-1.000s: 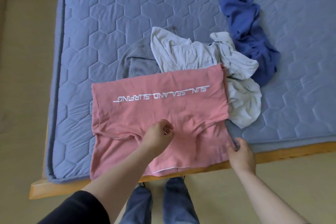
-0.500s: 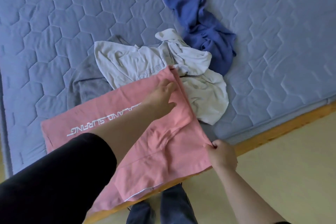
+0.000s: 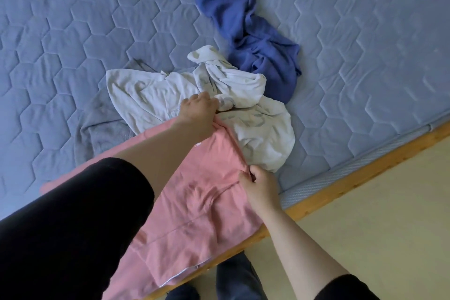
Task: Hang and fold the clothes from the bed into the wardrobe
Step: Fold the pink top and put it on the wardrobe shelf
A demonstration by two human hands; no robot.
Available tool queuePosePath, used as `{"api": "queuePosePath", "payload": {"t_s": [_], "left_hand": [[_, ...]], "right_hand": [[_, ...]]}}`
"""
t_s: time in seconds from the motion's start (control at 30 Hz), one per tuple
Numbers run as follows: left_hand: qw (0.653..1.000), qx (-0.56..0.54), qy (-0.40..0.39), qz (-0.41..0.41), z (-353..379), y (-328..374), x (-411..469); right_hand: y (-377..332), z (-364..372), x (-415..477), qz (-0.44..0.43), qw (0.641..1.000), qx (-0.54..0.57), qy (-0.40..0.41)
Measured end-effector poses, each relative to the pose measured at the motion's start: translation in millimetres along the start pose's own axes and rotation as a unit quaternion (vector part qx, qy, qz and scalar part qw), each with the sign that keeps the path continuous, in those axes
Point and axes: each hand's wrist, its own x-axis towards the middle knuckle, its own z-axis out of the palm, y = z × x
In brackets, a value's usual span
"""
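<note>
The left hand (image 3: 198, 111) moves from the middle to grip the pink T-shirt (image 3: 207, 192) at its far corner — the right hand (image 3: 259, 187) pinches the side edge, so a fold seems ready.

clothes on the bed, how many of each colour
pink shirt: 1
white heap: 1, perhaps more than one garment
grey garment: 1
dark blue garment: 1
total: 4

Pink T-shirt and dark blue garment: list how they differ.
The pink T-shirt lies spread flat; the dark blue garment is crumpled. The pink T-shirt overhangs the mattress edge; the dark blue garment sits farther in. The left hand and right hand grip the pink T-shirt; the dark blue garment is untouched. Both lie on the mattress.
</note>
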Motion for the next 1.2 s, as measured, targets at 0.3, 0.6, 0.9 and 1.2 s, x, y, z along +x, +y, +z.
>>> {"api": "queuePosePath", "payload": {"t_s": [0.3,0.6,0.9,1.2], "left_hand": [[0.996,-0.025,0.085,0.018,-11.8,-29.5,-40.4],[0.988,-0.114,0.073,-0.067,-41.1,-95.5,-119.2],[0.965,-0.216,0.054,-0.137,-39.3,-167.8,-201.2],[0.964,-0.224,0.111,-0.086,-4.8,-239.9,-249.9]], "right_hand": [[-22.5,2.4,-38.0,-0.082,0.995,-0.052,0.029],[-79.1,39.2,-92.3,-0.155,0.986,-0.057,-0.040],[-108.2,112.6,-149.5,-0.201,0.976,-0.053,-0.064],[-111.5,188.8,-185.8,-0.239,0.962,-0.116,-0.063]]}}
